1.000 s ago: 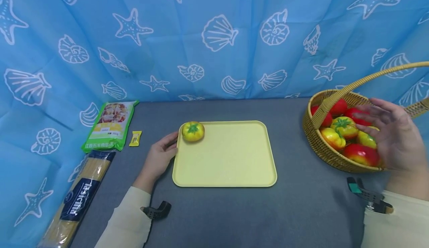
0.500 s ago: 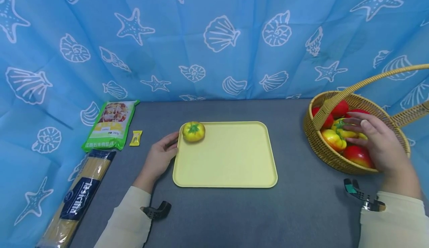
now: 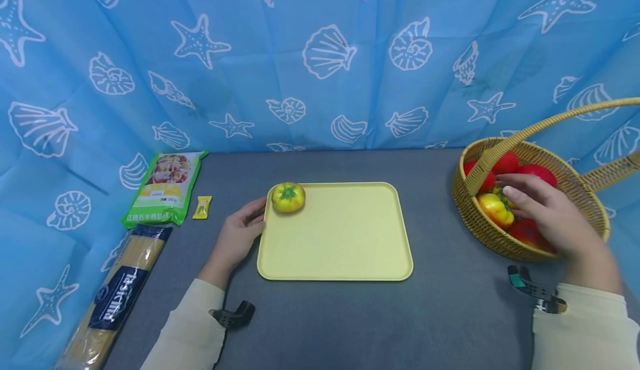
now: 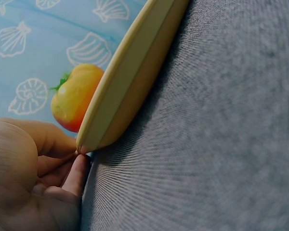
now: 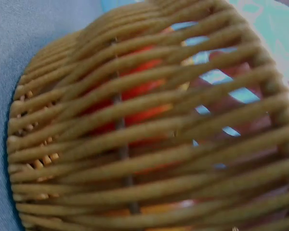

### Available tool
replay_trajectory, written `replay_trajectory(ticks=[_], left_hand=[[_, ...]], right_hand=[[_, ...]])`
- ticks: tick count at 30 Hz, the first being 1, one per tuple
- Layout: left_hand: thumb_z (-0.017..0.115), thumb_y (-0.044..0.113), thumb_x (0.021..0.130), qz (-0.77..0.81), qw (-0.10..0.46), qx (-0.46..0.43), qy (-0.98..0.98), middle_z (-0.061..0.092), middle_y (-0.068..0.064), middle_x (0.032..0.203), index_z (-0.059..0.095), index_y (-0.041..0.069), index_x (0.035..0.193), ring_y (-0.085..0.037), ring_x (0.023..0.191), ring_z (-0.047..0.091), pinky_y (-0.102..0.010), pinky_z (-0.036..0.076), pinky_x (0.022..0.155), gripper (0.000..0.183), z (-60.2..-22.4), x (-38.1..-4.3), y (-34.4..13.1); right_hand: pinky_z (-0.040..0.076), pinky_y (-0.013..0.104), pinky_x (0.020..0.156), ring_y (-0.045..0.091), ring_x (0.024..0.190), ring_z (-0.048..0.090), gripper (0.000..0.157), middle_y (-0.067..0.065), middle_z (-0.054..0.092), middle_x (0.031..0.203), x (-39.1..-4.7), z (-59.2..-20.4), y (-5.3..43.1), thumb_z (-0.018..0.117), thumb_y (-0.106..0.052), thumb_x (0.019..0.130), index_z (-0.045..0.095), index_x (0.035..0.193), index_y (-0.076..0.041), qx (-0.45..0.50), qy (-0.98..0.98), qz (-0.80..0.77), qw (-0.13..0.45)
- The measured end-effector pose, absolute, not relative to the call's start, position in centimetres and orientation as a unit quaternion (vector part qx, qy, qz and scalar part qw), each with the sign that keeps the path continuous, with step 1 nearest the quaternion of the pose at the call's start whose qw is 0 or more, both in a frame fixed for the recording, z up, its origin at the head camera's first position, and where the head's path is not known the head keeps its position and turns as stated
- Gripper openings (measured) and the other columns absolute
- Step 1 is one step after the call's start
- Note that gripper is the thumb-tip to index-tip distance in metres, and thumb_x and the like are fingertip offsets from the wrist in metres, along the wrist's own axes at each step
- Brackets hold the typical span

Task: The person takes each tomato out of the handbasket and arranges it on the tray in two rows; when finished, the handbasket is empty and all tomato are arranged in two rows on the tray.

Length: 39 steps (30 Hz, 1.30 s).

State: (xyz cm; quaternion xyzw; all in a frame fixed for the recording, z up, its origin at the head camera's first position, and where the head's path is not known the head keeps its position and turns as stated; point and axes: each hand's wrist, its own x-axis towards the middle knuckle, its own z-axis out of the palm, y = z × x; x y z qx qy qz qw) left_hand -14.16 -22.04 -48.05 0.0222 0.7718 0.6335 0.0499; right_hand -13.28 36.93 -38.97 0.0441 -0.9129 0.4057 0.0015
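My left hand [image 3: 239,236] pinches the left edge of a pale yellow tray [image 3: 340,236], thumb and fingers meeting at its rim in the left wrist view. A yellow-orange tomato [image 3: 288,197] with a green leafy top sits in the tray's far left corner. At the right, my right hand [image 3: 555,214] reaches into a wicker basket [image 3: 470,214] with bent fingers, over a yellow-green fruit that it mostly hides. I cannot tell whether the fingers grip that fruit. Beside the fingertips lies a yellow-red pepper [image 3: 495,210]. The right wrist view is mostly blurred basket weave [image 5: 149,134].
Several red fruits, one a red fruit [image 3: 537,174] at the back, share the basket. Its tall handle [image 3: 545,128] arches above the hand. At left lie a green food packet [image 3: 167,186], a small yellow wrapped sweet [image 3: 202,207] and a noodle pack [image 3: 117,292]. A blue curtain [image 3: 320,81] stands behind.
My right hand has moved left and down into the basket, its fingers bending over the yellow-green fruit. My left hand stays at the tray, and the tray and tomato keep their places.
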Motion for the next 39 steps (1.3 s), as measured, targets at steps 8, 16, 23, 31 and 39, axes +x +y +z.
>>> replay_trajectory(ticks=[8,16,23,31,39], left_hand=[[0.06,-0.003,0.107,0.638,0.048,0.026,0.768,0.044,-0.017,0.167,0.047,-0.002,0.162,-0.032,0.145,0.054,-0.028,0.051,0.111,0.056,-48.14,-14.2,-22.05],[0.059,-0.003,0.108,0.636,0.049,0.025,0.77,0.044,-0.017,0.167,0.047,-0.001,0.163,-0.033,0.145,0.053,-0.029,0.051,0.111,0.056,-48.18,-14.16,-22.07],[0.059,-0.004,0.108,0.636,0.048,0.023,0.77,0.045,-0.018,0.166,0.048,-0.001,0.162,-0.034,0.144,0.054,-0.028,0.051,0.111,0.056,-48.16,-14.17,-22.0],[0.059,-0.003,0.108,0.631,0.049,0.015,0.774,0.045,-0.017,0.166,0.048,-0.001,0.162,-0.033,0.144,0.054,-0.03,0.051,0.111,0.055,-48.11,-14.11,-21.94],[0.06,-0.001,0.109,0.63,0.052,0.015,0.775,0.047,-0.018,0.165,0.048,0.0,0.163,-0.033,0.144,0.054,-0.032,0.052,0.111,0.055,-47.99,-14.05,-21.93]], right_hand=[[0.053,0.035,0.075,0.059,0.131,0.038,0.059,0.034,0.043,0.153,-13.71,-38.78,36.67,0.062,-0.029,0.112,0.043,0.16,0.001,0.054,-0.925,0.372,-0.053],[0.056,0.035,0.069,0.065,0.131,0.033,0.066,0.037,0.039,0.152,-13.77,-38.91,36.96,0.069,-0.032,0.109,0.041,0.162,-0.002,0.034,-0.926,0.371,-0.058],[0.058,0.026,0.069,0.049,0.124,0.042,0.058,0.032,0.039,0.153,-13.56,-39.02,37.58,0.059,-0.034,0.114,0.044,0.162,-0.004,0.019,-0.911,0.408,-0.051],[0.062,0.024,0.074,0.015,0.108,0.051,0.058,0.013,0.041,0.148,-13.26,-39.31,37.39,0.065,-0.027,0.112,0.047,0.166,-0.019,-0.002,-0.891,0.452,-0.025],[0.065,0.028,0.073,0.016,0.109,0.052,0.066,0.012,0.037,0.152,-13.22,-39.27,36.92,0.072,-0.024,0.108,0.044,0.168,-0.021,0.0,-0.887,0.46,-0.023]])
